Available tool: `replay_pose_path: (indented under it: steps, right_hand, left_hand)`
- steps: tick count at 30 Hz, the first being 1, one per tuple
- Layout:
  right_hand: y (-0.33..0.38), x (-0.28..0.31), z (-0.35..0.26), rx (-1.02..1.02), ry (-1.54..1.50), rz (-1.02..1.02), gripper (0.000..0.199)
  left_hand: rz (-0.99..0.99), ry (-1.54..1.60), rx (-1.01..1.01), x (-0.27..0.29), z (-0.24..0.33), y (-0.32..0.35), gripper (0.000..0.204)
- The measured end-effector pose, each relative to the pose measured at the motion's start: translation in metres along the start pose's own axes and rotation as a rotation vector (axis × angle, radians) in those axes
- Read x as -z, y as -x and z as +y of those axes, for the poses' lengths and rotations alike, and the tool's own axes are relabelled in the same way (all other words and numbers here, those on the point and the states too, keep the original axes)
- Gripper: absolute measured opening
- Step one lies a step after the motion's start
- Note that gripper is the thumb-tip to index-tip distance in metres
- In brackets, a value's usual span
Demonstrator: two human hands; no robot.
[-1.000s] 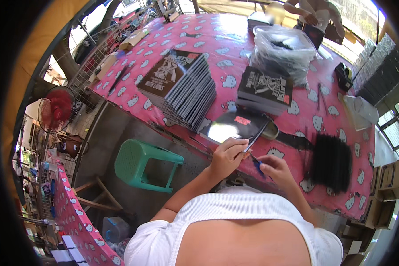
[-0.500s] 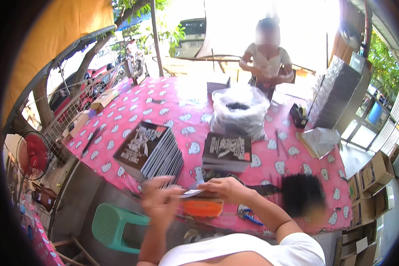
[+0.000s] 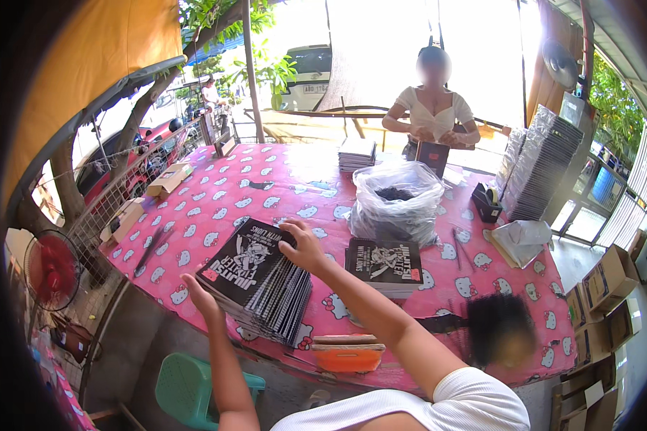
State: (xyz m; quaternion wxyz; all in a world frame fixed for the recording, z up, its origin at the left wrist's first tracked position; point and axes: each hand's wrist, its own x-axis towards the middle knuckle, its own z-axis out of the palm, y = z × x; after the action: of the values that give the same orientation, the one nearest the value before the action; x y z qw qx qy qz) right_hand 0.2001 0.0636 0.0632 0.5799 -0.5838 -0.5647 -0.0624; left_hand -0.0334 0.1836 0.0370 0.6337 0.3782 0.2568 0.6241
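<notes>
A stack of black-covered, spiral-bound notebooks [image 3: 273, 305] lies on the left part of the table, with white printing on the top cover. My left hand [image 3: 204, 300] is at the stack's near-left edge, fingers stretched out along its side. At the opposite edge, my right hand [image 3: 302, 246] rests with fingers spread against the top notebook [image 3: 243, 260]. Neither hand is wrapped round anything. To the right lies a shorter pile of similar black notebooks [image 3: 384, 264].
A pink patterned cloth [image 3: 187, 251] covers the table. Around it are a clear plastic bag of dark items [image 3: 395, 205], an orange box [image 3: 346, 355], a black bristly bundle [image 3: 497, 327], a tape dispenser [image 3: 487, 203] and a green stool [image 3: 187, 388]. Across the table, a person [image 3: 433, 108] handles a dark book.
Both hands have gone from a thin item held in front of me, blurred, to the left stack's edges. The stack's top cover now faces another way. The view has shifted slightly.
</notes>
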Motion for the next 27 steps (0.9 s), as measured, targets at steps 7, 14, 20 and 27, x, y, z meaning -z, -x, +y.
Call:
replay_pose_path:
  steps: [7, 14, 20, 27]
  right_hand:
    - [-0.009, -0.013, 0.011, -0.163, 0.034, 0.028, 0.046]
    - [0.050, 0.116, 0.016, -0.246, 0.277, 0.064, 0.040]
    - [0.131, 0.152, -0.098, -0.467, -0.694, -0.334, 0.023]
    - [0.204, 0.161, -0.120, -0.838, -1.234, -0.167, 0.023]
  left_hand:
    - [0.119, -0.380, -0.302, -0.021, -0.005, 0.012, 0.041]
    - [0.172, -0.434, -0.618, -0.001, 0.045, 0.042, 0.039]
    - [-0.788, 0.041, -0.017, -0.096, 0.067, 0.204, 0.067]
    - [-1.049, -0.028, 0.290, -0.098, 0.029, 0.260, 0.070]
